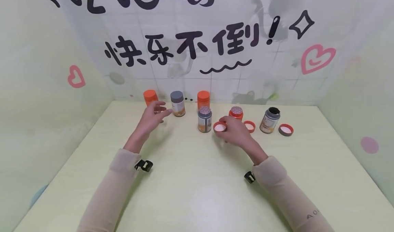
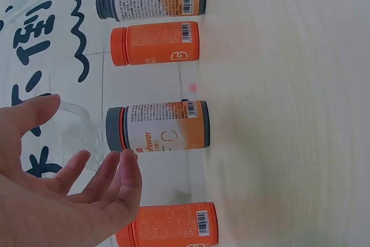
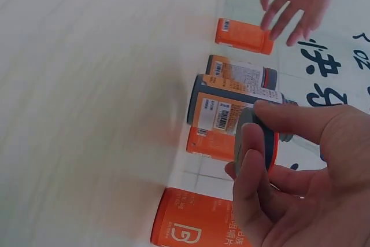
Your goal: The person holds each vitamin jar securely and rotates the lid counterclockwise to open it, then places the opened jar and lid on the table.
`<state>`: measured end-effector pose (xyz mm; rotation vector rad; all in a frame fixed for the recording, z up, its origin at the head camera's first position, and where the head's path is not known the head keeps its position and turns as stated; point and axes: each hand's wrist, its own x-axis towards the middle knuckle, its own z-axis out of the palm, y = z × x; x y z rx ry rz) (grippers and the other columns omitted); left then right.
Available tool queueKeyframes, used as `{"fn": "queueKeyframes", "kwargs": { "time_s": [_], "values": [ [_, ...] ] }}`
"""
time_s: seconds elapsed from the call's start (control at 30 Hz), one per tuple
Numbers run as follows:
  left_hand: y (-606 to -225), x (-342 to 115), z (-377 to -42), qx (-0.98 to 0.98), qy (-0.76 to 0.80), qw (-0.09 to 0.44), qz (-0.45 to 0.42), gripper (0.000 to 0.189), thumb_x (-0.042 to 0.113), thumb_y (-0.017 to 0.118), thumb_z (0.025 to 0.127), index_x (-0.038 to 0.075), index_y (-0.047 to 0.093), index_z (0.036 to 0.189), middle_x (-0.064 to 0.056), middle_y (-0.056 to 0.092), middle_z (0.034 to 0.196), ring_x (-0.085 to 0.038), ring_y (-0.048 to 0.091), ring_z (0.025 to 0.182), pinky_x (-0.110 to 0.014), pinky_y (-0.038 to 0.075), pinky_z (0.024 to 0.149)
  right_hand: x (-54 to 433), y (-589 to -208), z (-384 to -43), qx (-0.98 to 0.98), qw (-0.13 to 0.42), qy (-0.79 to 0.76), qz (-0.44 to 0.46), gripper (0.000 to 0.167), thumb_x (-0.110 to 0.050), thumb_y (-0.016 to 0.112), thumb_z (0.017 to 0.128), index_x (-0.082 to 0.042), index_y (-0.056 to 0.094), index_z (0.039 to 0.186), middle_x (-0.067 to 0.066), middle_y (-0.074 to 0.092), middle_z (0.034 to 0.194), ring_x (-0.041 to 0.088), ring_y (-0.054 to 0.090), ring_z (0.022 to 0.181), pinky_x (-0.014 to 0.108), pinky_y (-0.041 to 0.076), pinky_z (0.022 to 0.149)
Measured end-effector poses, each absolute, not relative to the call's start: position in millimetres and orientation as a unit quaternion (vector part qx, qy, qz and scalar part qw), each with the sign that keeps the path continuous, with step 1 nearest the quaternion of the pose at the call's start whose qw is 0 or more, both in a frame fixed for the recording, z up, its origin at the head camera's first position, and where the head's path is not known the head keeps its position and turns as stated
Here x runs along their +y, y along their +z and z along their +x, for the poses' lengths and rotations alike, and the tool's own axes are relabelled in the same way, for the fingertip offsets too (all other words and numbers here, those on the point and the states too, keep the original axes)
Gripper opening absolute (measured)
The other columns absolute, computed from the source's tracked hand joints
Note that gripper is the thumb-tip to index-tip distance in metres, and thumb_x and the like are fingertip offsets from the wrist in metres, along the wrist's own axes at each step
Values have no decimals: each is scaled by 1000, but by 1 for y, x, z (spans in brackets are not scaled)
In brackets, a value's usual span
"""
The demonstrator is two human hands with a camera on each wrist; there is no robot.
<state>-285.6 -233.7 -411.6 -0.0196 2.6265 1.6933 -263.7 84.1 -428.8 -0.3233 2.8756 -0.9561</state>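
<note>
My right hand point(image 1: 236, 132) pinches a grey lid point(image 1: 220, 127) with a red rim and white inside between thumb and fingers, just right of a grey bottle point(image 1: 205, 123) with a printed foil seal on its mouth. Behind that hand stands an orange bottle point(image 1: 236, 112), also topped by a seal. My left hand point(image 1: 150, 118) holds nothing, fingers spread and relaxed. It hovers between an orange capped bottle point(image 1: 150, 96), which it partly covers in the head view, and a grey-capped bottle point(image 1: 178, 105); the left wrist view shows its fingertips point(image 2: 132, 169) near the latter's cap.
Another orange capped bottle point(image 1: 203, 98) stands behind the sealed grey one. To the right are an orange lid point(image 1: 249, 126), an uncapped grey bottle point(image 1: 270, 120) with a dark mouth, and a second grey lid point(image 1: 286, 130). A lettered wall point(image 1: 191, 64) borders the pale table point(image 1: 197, 184).
</note>
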Motion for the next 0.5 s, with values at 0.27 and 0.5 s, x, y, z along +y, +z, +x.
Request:
{"fn": "queueKeyframes", "kwargs": {
  "time_s": [0.27, 0.5],
  "values": [
    [-411, -242, -289, 830, 557, 4, -23, 66, 34, 65, 100, 7, 37, 153, -18, 47, 151, -33, 49, 138, -49, 50, 109, 72, -435, -275, 964, 41, -245, -93, 54, -25, 76, 93, -10, 58, 141, 12, 66, 131, 31, 63, 113, 50, 57, 95],
    [-410, -248, -289, 821, 569, 1, -39, 66, 33, 63, 101, 6, 36, 155, -17, 46, 153, -32, 51, 137, -46, 50, 109, 67, -439, -284, 965, 69, -237, -86, 51, -18, 73, 94, -8, 57, 140, 13, 66, 131, 30, 62, 109, 47, 57, 95]
  ]
}}
